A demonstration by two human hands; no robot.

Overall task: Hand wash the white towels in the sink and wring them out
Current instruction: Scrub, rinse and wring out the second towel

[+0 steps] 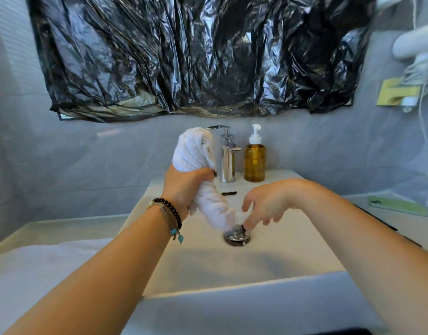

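While the left hand grips a twisted white towel round its middle, fingers curled tight about it, the roll stands nearly upright over the sink; its top end bulges in front of the chrome tap, its lower end hangs down to just above the drain plug; whether it touches the plug can't be told. Left wrist carries beaded bracelets w/ small turquoise charms. Right hand hangs palm-down over the basin, holding nothing, fingers loosely spread & pointing down; one fingertip is at the drain plug's rim, seemingly touching it. Towel & right hand are near each other but apart. An amber soap bottle w/ white pump stands on the sink's back ledge, just right of the tap; a small dark overflow slot sits below the tap. Black plastic sheeting covers the wall above; a pale green phone lies on the counter at right; more white cloth lies on the counter at left.
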